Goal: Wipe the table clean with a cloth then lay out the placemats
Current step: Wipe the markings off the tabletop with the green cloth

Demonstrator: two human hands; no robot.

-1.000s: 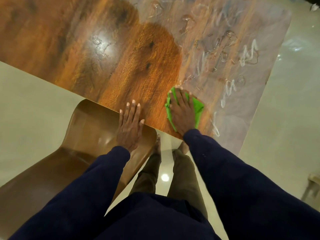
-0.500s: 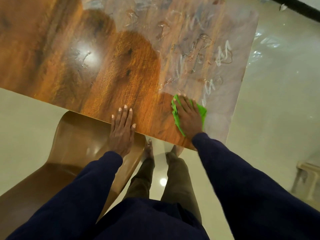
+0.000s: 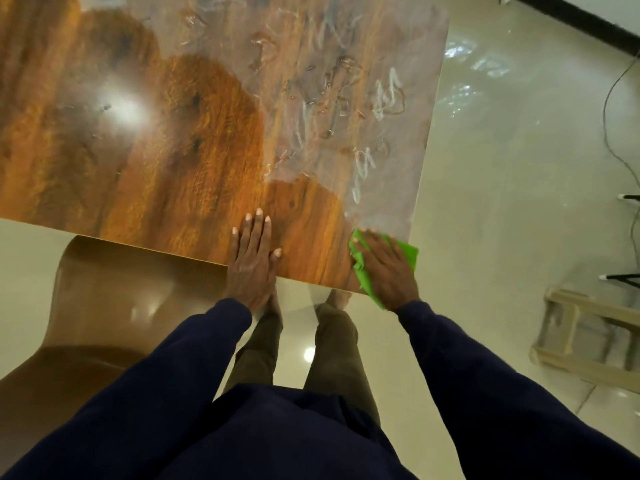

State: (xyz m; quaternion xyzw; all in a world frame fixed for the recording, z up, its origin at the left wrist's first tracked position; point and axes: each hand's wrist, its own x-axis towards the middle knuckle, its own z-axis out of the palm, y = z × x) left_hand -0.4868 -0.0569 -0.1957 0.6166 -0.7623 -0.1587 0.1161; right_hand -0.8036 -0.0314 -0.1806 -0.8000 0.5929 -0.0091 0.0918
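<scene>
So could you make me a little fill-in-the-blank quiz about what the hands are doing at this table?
1. The right hand presses a ____ cloth flat onto the table.
2. The left hand lies flat on the table and holds ____.
3. Wet streaks show on the table beyond the ____ hand.

Missing words: green; nothing; right.

A brown chair and pale stool stand on glossy floor.

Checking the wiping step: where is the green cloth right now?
Head view: the green cloth lies under the right hand at the near right corner of the table, right of the left hand flat on the near edge.
</scene>
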